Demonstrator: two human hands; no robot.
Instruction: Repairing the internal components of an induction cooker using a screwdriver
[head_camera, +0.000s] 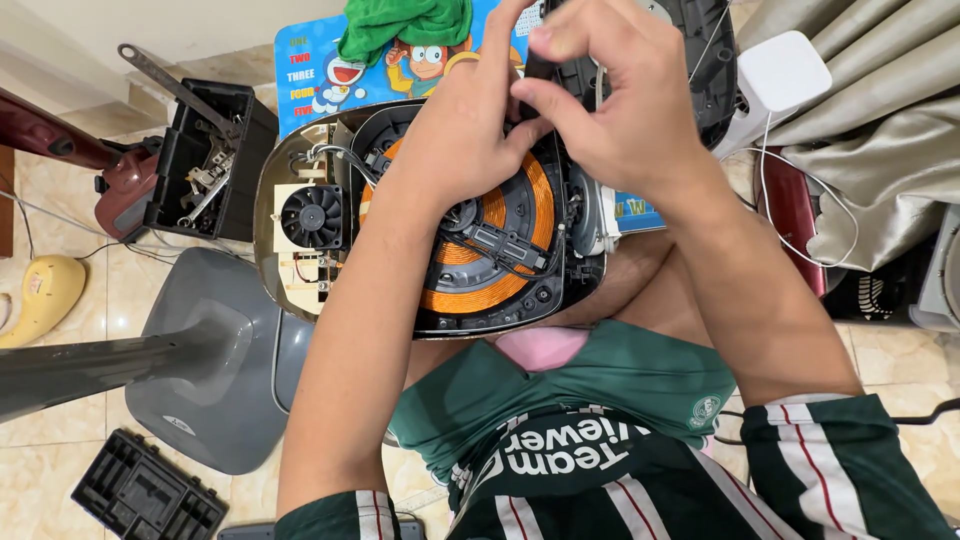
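Indoors, beige tiled floor (70, 420), opened cooker (470, 250), grey fan base (200, 370)

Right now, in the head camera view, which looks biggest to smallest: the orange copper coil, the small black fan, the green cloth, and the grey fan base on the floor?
1. Grey plastic fan base
2. Orange copper coil, partly hidden by the hands
3. Crumpled green cloth, cut off by the frame's top edge, so its rank is unsure
4. Small black round fan

Bright, even indoor light, soft shadows, sharp focus throughout.
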